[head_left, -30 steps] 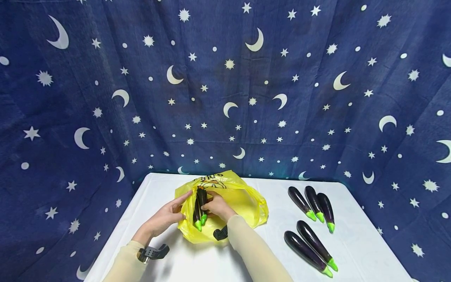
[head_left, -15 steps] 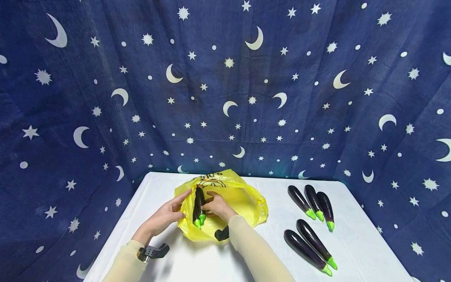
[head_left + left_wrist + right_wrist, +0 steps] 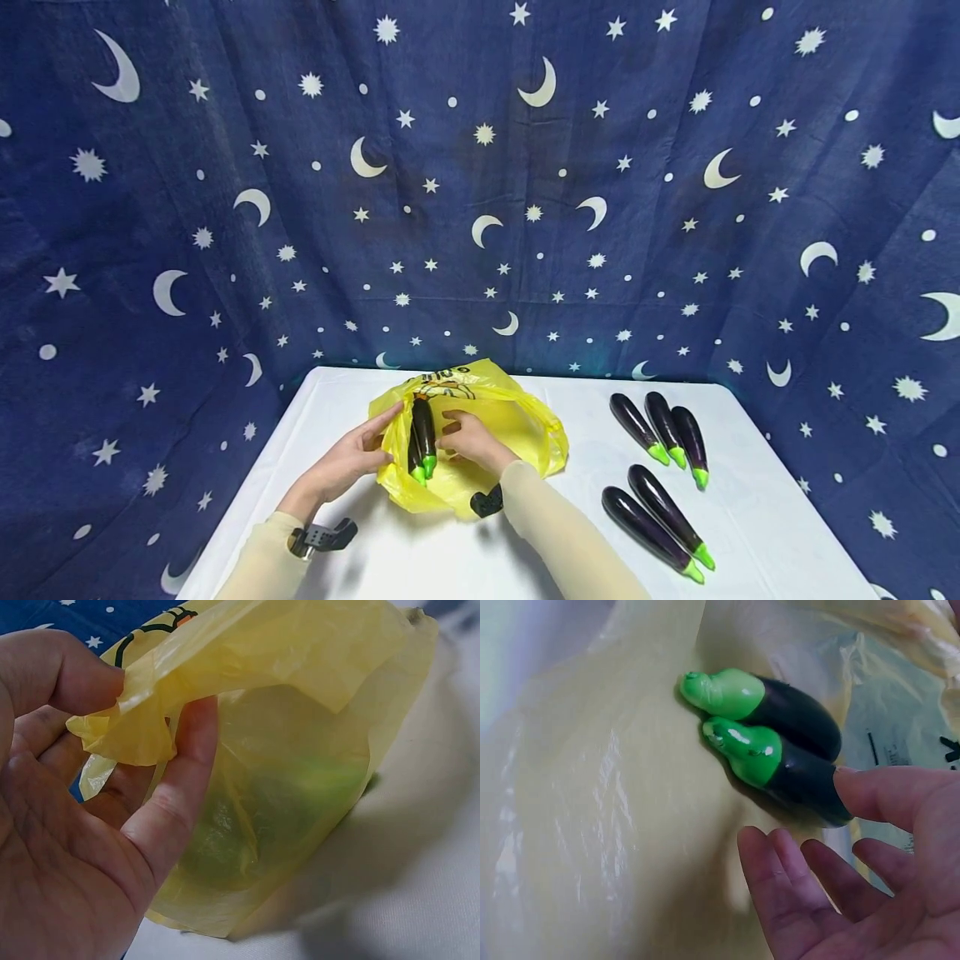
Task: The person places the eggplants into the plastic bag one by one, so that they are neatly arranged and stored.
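A yellow plastic bag [image 3: 517, 425] with dark print lies on the white table, its mouth toward me. My left hand [image 3: 347, 463] pinches the left edge of that mouth; in the left wrist view the plastic film sits between thumb and fingers. Two dark purple eggplants with green stem ends lie side by side within: the nearer-to-centre eggplant [image 3: 424, 429] and the left eggplant [image 3: 414, 457], partly hidden by it. Inside the mouth, just right of them, is my right hand [image 3: 477, 442], fingers spread and loosely bent around nothing. Its thumb [image 3: 877, 791] appears very close to one eggplant.
On the table's right side, a back group of three eggplants [image 3: 662, 427] lies with stems toward me. Nearer the front lies a pair of eggplants [image 3: 660, 529]. A blue curtain [image 3: 480, 183] with moons and stars hangs behind the table [image 3: 420, 558].
My right hand has let go of the eggplant and drawn slightly right. That eggplant has shifted left against the other one. My left hand stays on the bag's edge.
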Tool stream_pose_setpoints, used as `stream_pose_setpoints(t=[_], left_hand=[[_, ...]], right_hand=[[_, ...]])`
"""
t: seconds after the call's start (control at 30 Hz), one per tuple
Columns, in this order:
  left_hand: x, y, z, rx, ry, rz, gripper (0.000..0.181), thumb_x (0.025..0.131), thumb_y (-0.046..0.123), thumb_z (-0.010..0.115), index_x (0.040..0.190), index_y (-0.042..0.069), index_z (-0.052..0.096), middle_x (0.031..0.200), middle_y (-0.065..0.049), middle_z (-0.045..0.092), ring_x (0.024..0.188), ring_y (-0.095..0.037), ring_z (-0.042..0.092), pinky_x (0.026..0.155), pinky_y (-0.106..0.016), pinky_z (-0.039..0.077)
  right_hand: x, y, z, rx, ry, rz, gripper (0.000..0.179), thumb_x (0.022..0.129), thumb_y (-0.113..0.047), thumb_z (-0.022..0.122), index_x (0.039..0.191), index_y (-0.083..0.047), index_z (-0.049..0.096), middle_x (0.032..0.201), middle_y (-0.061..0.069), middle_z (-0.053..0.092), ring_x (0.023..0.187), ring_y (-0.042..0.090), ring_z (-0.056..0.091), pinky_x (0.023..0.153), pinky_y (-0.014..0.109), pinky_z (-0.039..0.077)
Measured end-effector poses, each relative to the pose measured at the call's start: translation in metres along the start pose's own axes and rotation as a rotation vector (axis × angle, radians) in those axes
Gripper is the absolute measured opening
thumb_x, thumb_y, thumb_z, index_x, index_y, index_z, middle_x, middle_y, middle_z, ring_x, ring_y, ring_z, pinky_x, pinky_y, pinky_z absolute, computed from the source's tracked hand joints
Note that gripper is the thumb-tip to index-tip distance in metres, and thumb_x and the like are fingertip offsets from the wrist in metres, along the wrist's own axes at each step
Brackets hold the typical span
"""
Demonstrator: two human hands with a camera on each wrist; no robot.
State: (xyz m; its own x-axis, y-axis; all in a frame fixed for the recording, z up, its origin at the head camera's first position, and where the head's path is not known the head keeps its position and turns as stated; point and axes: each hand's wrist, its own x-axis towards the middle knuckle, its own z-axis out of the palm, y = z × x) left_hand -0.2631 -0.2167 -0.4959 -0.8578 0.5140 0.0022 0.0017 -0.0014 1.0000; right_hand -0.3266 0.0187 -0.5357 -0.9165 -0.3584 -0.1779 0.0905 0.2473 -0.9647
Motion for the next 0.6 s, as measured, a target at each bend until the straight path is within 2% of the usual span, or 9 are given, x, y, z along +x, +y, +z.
stream_pose_setpoints(t=[0.17,0.37,0.6], left_hand=[[-0.001,0.000,0.000,0.008,-0.009,-0.001,0.080,0.083,-0.007,0.055,0.148,0.027,0.024,0.151,-0.002,0.020,0.130,-0.027,0.031,0.087,-0.036,0.046],[0.001,0.000,-0.001,0.007,-0.004,0.007,0.080,0.082,-0.009,0.054,0.147,0.027,0.025,0.151,0.000,0.021,0.132,-0.026,0.028,0.090,-0.034,0.044],[0.002,0.000,0.001,0.037,0.016,-0.014,0.080,0.081,-0.007,0.056,0.147,0.028,0.026,0.150,0.002,0.022,0.133,-0.024,0.028,0.090,-0.033,0.044]], right_hand=[[-0.010,-0.002,-0.003,-0.021,-0.036,-0.032,0.063,0.078,-0.002,0.065,0.136,0.000,0.041,0.121,0.025,0.051,0.088,0.037,0.060,0.066,0.049,0.052],[-0.032,-0.009,-0.011,-0.107,-0.087,-0.090,0.060,0.080,-0.007,0.067,0.135,0.000,0.043,0.124,0.024,0.050,0.085,0.029,0.061,0.065,0.045,0.053],[-0.056,-0.012,-0.026,-0.124,-0.129,-0.108,0.056,0.082,-0.014,0.068,0.134,-0.010,0.047,0.127,0.022,0.049,0.089,0.022,0.061,0.070,0.044,0.052]])
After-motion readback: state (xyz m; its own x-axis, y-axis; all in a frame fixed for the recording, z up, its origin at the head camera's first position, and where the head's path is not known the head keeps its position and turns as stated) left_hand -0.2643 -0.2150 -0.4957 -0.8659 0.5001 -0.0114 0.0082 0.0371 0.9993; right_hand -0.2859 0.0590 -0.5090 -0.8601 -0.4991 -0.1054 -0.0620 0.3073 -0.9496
